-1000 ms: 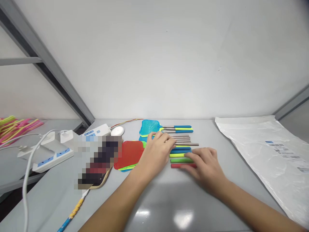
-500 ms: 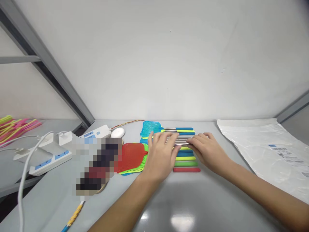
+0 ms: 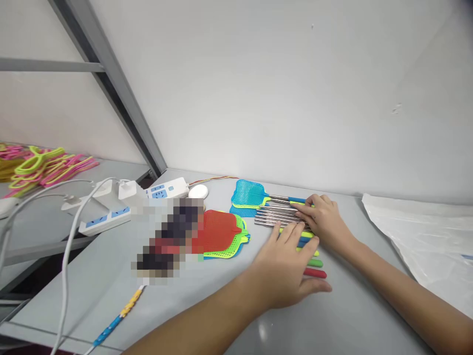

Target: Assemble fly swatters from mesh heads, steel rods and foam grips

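Note:
My left hand [image 3: 286,266] is spread with fingers apart over a row of coloured handles, among them a green handle [image 3: 315,263] and a red handle [image 3: 317,272]; it partly hides them. At the right end of a side-by-side row of thin metal rods [image 3: 271,217], my right hand [image 3: 327,219] has its fingers bent and closed on the rod ends. Behind the rods lies a blue fly swatter [image 3: 248,193] with a mesh head, over a yellow one. Left of my left hand, a red swatter head [image 3: 219,231] rests on a green swatter head [image 3: 236,245], apart from the handles.
A blurred-out object [image 3: 170,239] lies left of the red head. Further left are white power strips [image 3: 168,188] with cables, a round white disc [image 3: 198,192], and pink and yellow strands [image 3: 48,167]. A white plastic bag [image 3: 417,231] lies on the right.
My left hand has come off the metal rods and moved down and right over the handles, its fingers spreading. My right hand stays at the rod ends. The view has turned left.

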`<state>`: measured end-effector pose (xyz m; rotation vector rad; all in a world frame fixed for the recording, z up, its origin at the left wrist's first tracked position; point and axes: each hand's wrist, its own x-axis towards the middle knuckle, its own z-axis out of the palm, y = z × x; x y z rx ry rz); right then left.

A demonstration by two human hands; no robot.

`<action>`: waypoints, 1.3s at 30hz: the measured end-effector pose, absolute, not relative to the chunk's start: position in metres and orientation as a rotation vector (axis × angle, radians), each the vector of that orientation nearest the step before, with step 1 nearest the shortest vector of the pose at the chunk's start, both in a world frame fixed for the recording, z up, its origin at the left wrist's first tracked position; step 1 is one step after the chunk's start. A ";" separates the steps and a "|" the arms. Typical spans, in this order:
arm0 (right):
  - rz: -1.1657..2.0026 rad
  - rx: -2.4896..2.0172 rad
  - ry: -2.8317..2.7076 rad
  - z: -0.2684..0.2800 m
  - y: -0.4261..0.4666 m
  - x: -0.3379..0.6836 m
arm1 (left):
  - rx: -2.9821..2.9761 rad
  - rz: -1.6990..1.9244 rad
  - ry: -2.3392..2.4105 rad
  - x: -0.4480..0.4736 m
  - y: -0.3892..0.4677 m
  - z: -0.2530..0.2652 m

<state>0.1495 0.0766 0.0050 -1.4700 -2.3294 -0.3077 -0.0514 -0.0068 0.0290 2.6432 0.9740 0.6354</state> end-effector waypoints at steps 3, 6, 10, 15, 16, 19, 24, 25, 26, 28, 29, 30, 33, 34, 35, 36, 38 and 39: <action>-0.278 -1.431 -2.336 0.003 0.078 0.152 | 2.632 0.568 0.977 -0.055 -0.006 0.025; -0.219 -1.419 -2.321 0.002 0.079 0.155 | 2.596 0.539 1.020 -0.057 -0.003 0.022; -0.168 -1.420 -2.317 0.002 0.079 0.153 | 2.530 0.492 1.067 -0.059 0.000 0.019; -0.185 -1.416 -2.316 0.005 0.077 0.149 | 2.518 0.442 1.052 -0.059 0.000 0.018; -0.188 -1.412 -2.324 0.006 0.076 0.148 | 2.523 0.436 1.048 -0.059 0.000 0.018; -0.224 -1.389 -2.380 0.009 0.073 0.147 | 2.541 0.429 1.058 -0.059 0.000 0.015; -0.340 -1.372 -2.513 0.014 0.070 0.145 | 2.578 0.406 1.073 -0.059 0.001 0.012; -0.368 -1.363 -2.533 0.015 0.069 0.145 | 2.583 0.400 1.068 -0.060 0.001 0.012; -0.397 -1.354 -2.549 0.015 0.068 0.145 | 2.585 0.394 1.061 -0.060 0.001 0.012; -0.437 -1.336 -2.565 0.017 0.066 0.144 | 2.586 0.382 1.048 -0.060 0.001 0.012; -0.440 -1.330 -2.570 0.018 0.065 0.144 | 2.588 0.377 1.040 -0.060 0.001 0.013; -0.434 -1.327 -2.571 0.019 0.065 0.144 | 2.590 0.375 1.033 -0.060 0.002 0.013; -0.391 -1.322 -2.567 0.020 0.063 0.144 | 2.594 0.378 1.032 -0.060 0.003 0.012; -0.380 -1.321 -2.562 0.020 0.063 0.144 | 2.594 0.376 1.034 -0.059 0.003 0.012; -0.374 -1.322 -2.552 0.019 0.063 0.145 | 2.596 0.372 1.034 -0.059 0.003 0.012; -0.374 -1.325 -2.537 0.019 0.064 0.146 | 2.600 0.367 1.031 -0.059 0.003 0.012; -0.381 -1.342 -2.495 0.017 0.067 0.148 | 2.612 0.359 1.019 -0.060 0.004 0.012; -0.381 -1.364 -2.466 0.016 0.070 0.149 | 2.616 0.358 1.015 -0.060 0.004 0.012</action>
